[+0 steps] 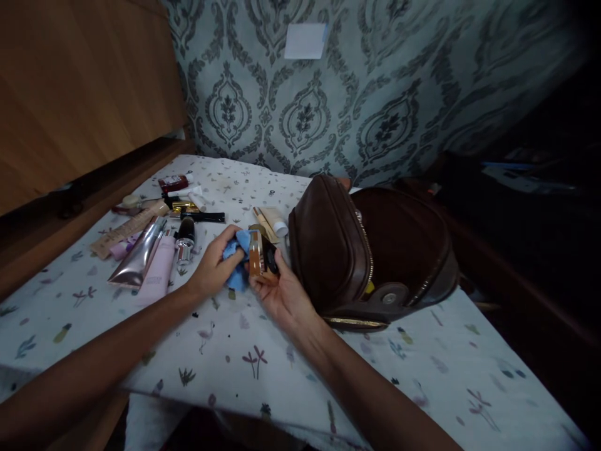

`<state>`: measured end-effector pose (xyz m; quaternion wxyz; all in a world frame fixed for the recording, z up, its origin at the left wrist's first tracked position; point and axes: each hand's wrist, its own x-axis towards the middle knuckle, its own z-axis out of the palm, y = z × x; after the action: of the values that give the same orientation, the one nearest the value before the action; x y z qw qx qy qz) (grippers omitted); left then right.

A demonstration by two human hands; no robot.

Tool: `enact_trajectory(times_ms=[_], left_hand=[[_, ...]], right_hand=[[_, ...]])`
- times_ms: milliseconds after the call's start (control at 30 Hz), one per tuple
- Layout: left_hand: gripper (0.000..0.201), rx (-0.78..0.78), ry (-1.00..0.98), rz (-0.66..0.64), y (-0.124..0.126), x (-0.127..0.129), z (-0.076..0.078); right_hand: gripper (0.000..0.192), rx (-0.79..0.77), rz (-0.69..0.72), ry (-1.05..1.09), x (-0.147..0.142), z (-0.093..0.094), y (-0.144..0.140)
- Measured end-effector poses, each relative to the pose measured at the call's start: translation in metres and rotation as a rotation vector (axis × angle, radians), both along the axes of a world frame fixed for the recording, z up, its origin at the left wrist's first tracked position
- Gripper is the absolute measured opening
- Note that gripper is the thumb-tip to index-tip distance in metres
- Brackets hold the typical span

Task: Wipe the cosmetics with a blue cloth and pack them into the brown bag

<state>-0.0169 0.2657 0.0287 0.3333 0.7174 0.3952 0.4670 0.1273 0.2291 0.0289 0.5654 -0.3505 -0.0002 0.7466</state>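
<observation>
A: Your right hand [282, 291] is cupped half open, fingers curled around a small amber glass bottle with a dark cap [256, 252].

B: And your left hand [215, 263] is closed on a soft blue cloth [238, 266], pressed to the bottle, above the flower-printed white tablecloth [244, 351], just beside the unzipped brown leather bag [366, 250].

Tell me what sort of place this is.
Probably a room in a home, perhaps a bedroom: damask wallpaper, a wooden headboard-like panel, and a floral-clothed table strewn with cosmetic tubes beside a brown leather bag.
</observation>
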Motion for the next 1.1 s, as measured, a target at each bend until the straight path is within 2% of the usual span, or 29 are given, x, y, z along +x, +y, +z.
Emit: enact_trajectory(times_ms=[100, 233, 400, 500, 633, 800, 867, 967, 1100], left_hand=[[0.007, 0.064, 0.075, -0.016, -0.005, 0.004, -0.003], [0.018, 0.307, 0.209, -0.103, -0.01, 0.005, -0.005], [0.023, 0.52, 0.383, -0.289, -0.009, -0.002, -0.003], [0.018, 0.583, 0.467, -0.261, -0.008, -0.005, -0.001], [0.012, 0.482, 0.403, -0.189, -0.009, -0.005, 0.005], [0.014, 0.35, 0.29, -0.269, -0.007, -0.009, 0.005], [0.02, 0.338, 0.294, -0.224, -0.006, -0.009, 0.004], [0.017, 0.303, 0.312, -0.15, -0.006, -0.006, 0.006], [0.016, 0.259, 0.276, -0.085, -0.006, -0.009, 0.013]], right_hand=[[0.018, -0.006, -0.024, -0.017, -0.003, -0.006, 0.002], [0.016, 0.174, -0.001, -0.03, -0.002, -0.012, 0.004], [0.036, 0.195, -0.047, 0.107, 0.006, -0.004, 0.001], [0.039, 0.22, 0.017, 0.151, 0.007, -0.003, -0.002], [0.033, 0.276, 0.066, 0.191, 0.004, -0.008, 0.001], [0.057, 0.4, -0.03, 0.09, 0.001, -0.017, 0.008], [0.061, 0.425, -0.037, 0.039, 0.001, -0.018, 0.008], [0.064, 0.481, -0.046, -0.068, 0.001, -0.018, 0.006], [0.057, 0.553, -0.068, -0.276, 0.003, -0.017, 0.006]])
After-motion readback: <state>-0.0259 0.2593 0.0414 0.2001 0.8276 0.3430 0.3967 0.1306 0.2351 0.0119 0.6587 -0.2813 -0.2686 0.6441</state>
